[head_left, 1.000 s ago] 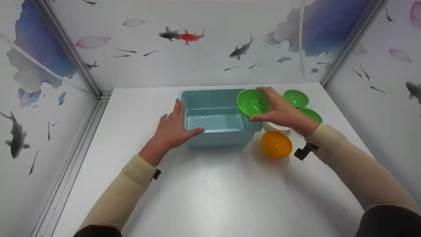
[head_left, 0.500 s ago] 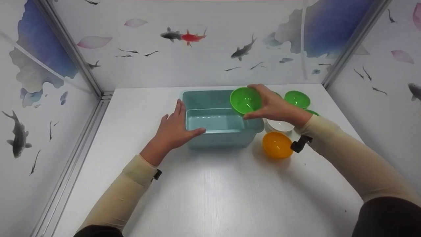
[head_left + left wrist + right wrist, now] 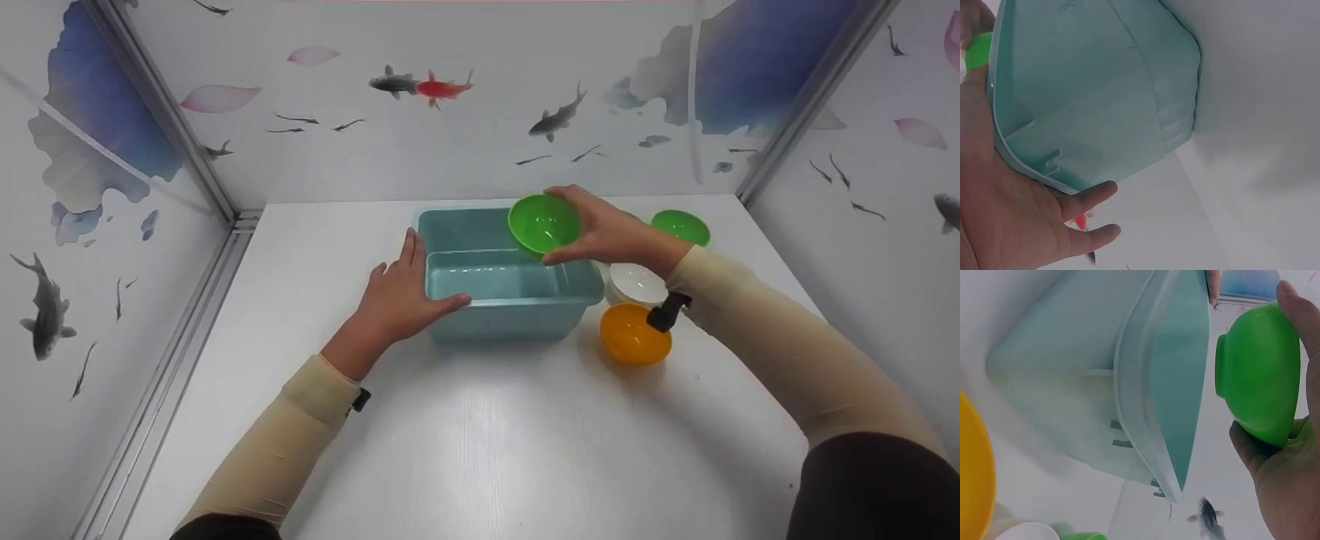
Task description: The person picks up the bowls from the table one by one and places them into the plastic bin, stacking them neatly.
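Observation:
A pale blue plastic basin (image 3: 510, 321) stands on the white table. My left hand (image 3: 394, 296) rests against its left end, fingers fairly straight and thumb along the front rim. In the left wrist view, that hand (image 3: 1016, 219) lies at the basin's rim. Above the basin's right part, my right hand (image 3: 611, 231) grips a green bowl (image 3: 541, 225) by opposite sides of its rim, its mouth tilted toward the head camera. The right wrist view shows the held green bowl (image 3: 1261, 374) from its side, apart from the basin (image 3: 1072, 382).
Right of the basin sit a white bowl (image 3: 637, 283) and an orange bowl (image 3: 637, 337). A second green bowl (image 3: 681, 225) stands farther back, and more green shows partly behind my right hand. A printed wall (image 3: 465, 150) closes the table's far edge.
My right hand has carried the green bowl leftward, from the basin's right end to farther over it. More of the white bowl now shows. The left hand has stayed on the basin.

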Motion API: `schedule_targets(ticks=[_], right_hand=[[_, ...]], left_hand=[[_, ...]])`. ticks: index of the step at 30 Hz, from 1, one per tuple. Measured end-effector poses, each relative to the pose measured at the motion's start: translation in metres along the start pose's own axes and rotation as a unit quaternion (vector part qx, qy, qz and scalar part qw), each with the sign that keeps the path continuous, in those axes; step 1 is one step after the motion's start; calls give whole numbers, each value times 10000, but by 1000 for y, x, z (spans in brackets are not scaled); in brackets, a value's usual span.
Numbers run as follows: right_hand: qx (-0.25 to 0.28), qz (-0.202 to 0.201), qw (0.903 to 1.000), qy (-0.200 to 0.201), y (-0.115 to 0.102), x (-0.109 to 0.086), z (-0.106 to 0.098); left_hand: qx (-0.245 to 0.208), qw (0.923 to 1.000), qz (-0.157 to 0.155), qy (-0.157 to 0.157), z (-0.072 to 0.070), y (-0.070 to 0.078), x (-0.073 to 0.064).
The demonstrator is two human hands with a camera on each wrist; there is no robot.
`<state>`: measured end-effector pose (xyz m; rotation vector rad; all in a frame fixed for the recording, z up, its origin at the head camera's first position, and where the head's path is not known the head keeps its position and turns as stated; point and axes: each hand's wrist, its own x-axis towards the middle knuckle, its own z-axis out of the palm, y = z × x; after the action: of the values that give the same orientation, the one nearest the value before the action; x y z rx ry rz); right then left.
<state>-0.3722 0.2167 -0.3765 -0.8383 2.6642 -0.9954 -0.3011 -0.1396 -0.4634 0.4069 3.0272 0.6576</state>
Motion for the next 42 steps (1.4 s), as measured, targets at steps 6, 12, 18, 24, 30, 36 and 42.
schedule_targets(ticks=[6,12,18,24,30,36,42], right_hand=[[30,-33,9999,-140,-4,13,1],[101,-206,9993,-309,-10,26,-3],[-41,-345,9985,-415,-16,38,-4],[-250,-447,9970,-584,-19,53,-3],[-429,-450,9953,-742,-22,66,-1],[-435,-556,9945,-769,-23,76,4],[-374,-561,9949,-747,-21,85,7]], left_hand=[[39,10000,-9,-3,0,1,0],[48,10000,-29,18,1,0,2],[0,10000,-69,13,1,0,2],[36,9999,-100,-69,1,0,1],[-7,9999,-82,-64,-1,1,1],[-49,9999,-116,-50,-3,4,-1],[-67,9999,-134,-43,-3,3,-1]])
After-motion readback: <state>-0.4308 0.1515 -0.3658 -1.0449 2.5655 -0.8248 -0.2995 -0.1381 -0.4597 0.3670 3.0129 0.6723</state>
